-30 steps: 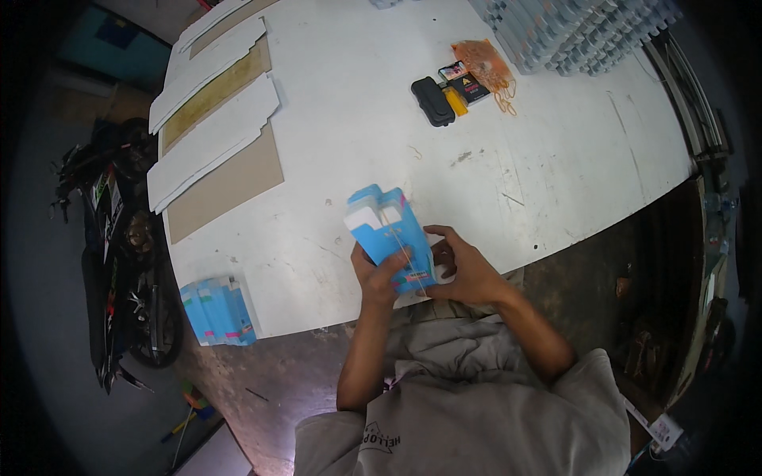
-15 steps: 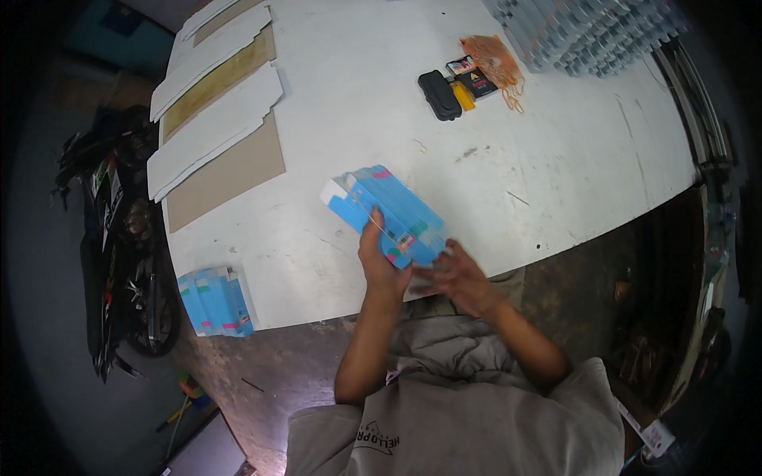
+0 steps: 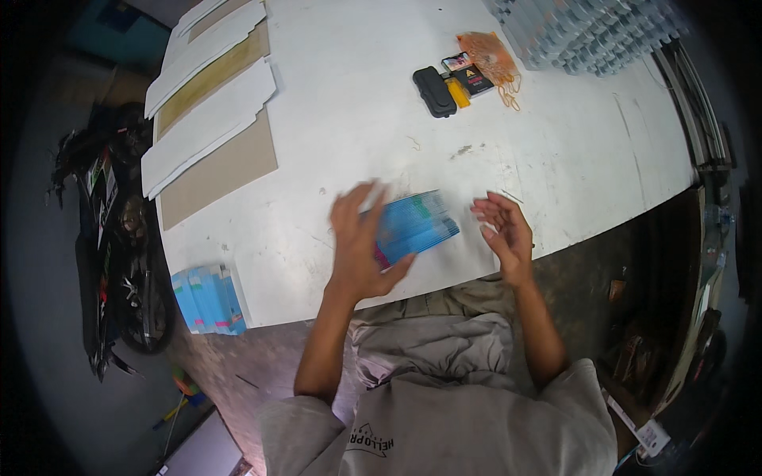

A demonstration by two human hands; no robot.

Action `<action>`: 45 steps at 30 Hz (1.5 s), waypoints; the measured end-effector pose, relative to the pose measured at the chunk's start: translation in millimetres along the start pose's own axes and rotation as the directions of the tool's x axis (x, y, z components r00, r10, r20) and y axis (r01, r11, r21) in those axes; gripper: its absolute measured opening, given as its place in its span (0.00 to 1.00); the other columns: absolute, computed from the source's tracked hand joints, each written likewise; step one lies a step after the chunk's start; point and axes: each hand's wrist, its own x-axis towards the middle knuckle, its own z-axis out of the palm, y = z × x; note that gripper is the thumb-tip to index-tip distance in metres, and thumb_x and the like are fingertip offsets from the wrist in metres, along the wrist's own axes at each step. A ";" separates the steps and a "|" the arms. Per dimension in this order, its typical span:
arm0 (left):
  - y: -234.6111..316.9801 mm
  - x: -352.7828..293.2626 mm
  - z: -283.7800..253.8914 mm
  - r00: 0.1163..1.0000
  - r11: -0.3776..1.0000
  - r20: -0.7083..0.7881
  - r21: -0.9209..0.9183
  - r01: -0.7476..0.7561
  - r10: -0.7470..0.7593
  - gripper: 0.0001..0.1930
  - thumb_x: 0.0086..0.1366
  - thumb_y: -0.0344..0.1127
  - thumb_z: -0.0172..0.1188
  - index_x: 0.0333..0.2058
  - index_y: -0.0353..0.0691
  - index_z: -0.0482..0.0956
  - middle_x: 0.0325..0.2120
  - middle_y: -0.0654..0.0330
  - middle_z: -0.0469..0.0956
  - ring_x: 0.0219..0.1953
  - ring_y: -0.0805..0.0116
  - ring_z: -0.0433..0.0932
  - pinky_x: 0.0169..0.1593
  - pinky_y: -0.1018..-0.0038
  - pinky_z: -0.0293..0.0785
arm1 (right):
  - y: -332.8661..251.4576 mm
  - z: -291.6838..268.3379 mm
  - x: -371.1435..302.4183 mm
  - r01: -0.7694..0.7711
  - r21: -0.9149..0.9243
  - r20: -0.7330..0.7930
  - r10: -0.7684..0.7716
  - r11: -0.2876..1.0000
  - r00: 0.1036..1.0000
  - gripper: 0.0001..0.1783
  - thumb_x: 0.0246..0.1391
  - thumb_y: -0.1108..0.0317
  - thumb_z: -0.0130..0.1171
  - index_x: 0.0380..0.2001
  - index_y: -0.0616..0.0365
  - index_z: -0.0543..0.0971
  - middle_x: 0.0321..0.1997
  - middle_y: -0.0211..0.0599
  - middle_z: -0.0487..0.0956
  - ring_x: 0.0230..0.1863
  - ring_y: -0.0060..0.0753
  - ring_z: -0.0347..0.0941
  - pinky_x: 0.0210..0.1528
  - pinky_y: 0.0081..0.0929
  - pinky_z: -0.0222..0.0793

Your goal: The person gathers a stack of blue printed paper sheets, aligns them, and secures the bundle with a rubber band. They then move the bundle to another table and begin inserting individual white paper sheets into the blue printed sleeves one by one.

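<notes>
A stack of flattened blue cartons (image 3: 418, 230) with green and pink patches lies near the table's front edge, between my hands. My left hand (image 3: 357, 242) is at the stack's left end, fingers and thumb spread around that end; motion smears the fingertips, so I cannot tell whether they touch it. Off the stack's right end, my right hand (image 3: 506, 236) hovers with loosely curled fingers apart and nothing in them. A second bundle of similar blue cartons (image 3: 208, 301) sits at the table's front left corner.
White sheets (image 3: 210, 131) and grey-brown boards (image 3: 226, 174) lie along the table's left side. Farther back are a black case (image 3: 435, 91), a yellow lighter (image 3: 458, 94), a small dark box (image 3: 475, 79) and an orange mesh bag (image 3: 488, 55). Clear plastic pieces (image 3: 587, 36) are piled at the far right.
The carton stack, tilted in my left hand before, now rests lower and turned, its long side running left to right. My hands have moved apart, the right one to the right.
</notes>
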 end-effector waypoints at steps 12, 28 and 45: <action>27.9 -16.9 8.5 0.908 0.625 0.038 -0.713 0.317 -0.417 0.65 0.64 0.80 0.48 0.76 0.31 0.29 0.79 0.47 0.28 0.81 0.56 0.26 0.80 0.60 0.26 | 32.9 54.2 36.0 0.076 0.120 0.210 -0.100 0.990 0.973 0.57 0.67 0.28 0.33 0.79 0.64 0.36 0.86 0.49 0.32 0.86 0.43 0.23 0.82 0.41 0.17; -7.1 -48.1 44.4 0.875 0.471 -0.211 -0.882 0.021 -0.435 0.68 0.61 0.85 0.44 0.76 0.30 0.32 0.78 0.41 0.35 0.80 0.46 0.31 0.79 0.52 0.25 | 41.0 50.5 -6.8 0.129 -0.046 0.106 -0.123 0.991 0.987 0.46 0.72 0.44 0.38 0.78 0.68 0.44 0.84 0.55 0.42 0.85 0.50 0.34 0.83 0.47 0.25; 11.6 -44.7 36.3 0.810 0.446 -0.220 -0.893 0.057 -0.544 0.73 0.53 0.89 0.48 0.77 0.35 0.32 0.78 0.38 0.37 0.80 0.45 0.33 0.79 0.50 0.27 | 21.7 60.7 -2.6 0.140 -0.190 0.166 -0.109 0.972 0.980 0.51 0.72 0.39 0.40 0.77 0.72 0.41 0.85 0.52 0.36 0.85 0.43 0.27 0.83 0.41 0.26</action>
